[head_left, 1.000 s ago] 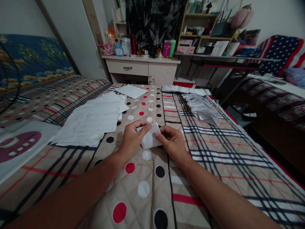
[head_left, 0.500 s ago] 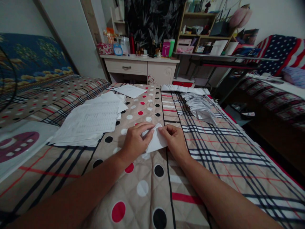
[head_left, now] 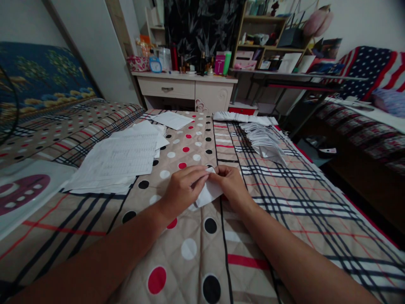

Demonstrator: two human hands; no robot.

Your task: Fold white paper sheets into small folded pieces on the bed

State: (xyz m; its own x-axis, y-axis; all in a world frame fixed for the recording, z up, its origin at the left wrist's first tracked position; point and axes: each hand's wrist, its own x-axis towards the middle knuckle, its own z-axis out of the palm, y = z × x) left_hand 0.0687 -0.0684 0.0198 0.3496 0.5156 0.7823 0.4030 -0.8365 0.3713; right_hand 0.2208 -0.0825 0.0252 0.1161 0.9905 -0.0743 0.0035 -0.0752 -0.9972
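Over spotted quilt [head_left: 189, 249]: one small folded paper [head_left: 209, 193], pinched in closed fingertips of left hand [head_left: 182, 185] and right hand [head_left: 232, 183]; likely faults: skewed crease, tear, from uneven pull.

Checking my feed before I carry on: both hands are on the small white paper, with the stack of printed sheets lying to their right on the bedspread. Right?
Not quite: the head view shows the stack of printed sheets lying to the left of the hands on the bedspread. Both hands are indeed on the small white paper.
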